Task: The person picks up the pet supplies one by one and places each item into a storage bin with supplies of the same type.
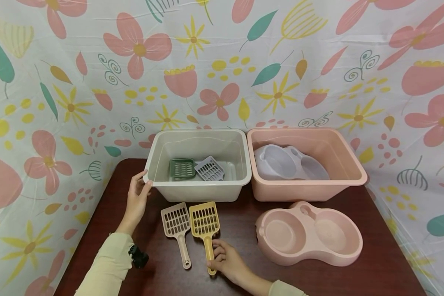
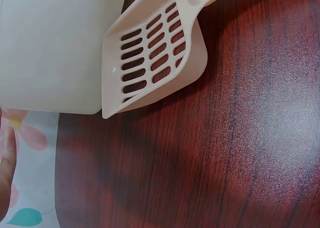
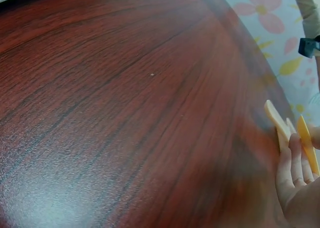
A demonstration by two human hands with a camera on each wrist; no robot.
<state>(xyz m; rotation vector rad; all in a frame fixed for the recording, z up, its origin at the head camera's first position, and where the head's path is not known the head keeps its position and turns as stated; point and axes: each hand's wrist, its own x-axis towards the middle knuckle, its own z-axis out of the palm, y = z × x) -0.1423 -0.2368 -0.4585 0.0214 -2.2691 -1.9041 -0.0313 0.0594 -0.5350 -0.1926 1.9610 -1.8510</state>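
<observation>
In the head view, my left hand (image 1: 137, 197) is at the front left corner of the light grey litter box (image 1: 200, 192), thumb and fingers about its rim. My right hand (image 1: 225, 259) grips the handle of a yellow litter scoop (image 1: 204, 220), whose slotted head points towards the box. Just left of it lies a beige litter scoop (image 1: 176, 220) on the table. Inside the grey box are a green scoop (image 1: 182, 168) and a lilac-grey scoop (image 1: 209, 169). The right wrist view catches only the edge of the yellow handle (image 3: 306, 144) between the fingers.
On the right stands a pink litter box (image 1: 307, 190) holding a lilac-grey double pet bowl (image 1: 281, 162). A pink double bowl (image 1: 311, 234) sits in front of it. All rest on a dark red-brown table (image 1: 163, 279) against a flower-patterned cloth (image 1: 222, 61).
</observation>
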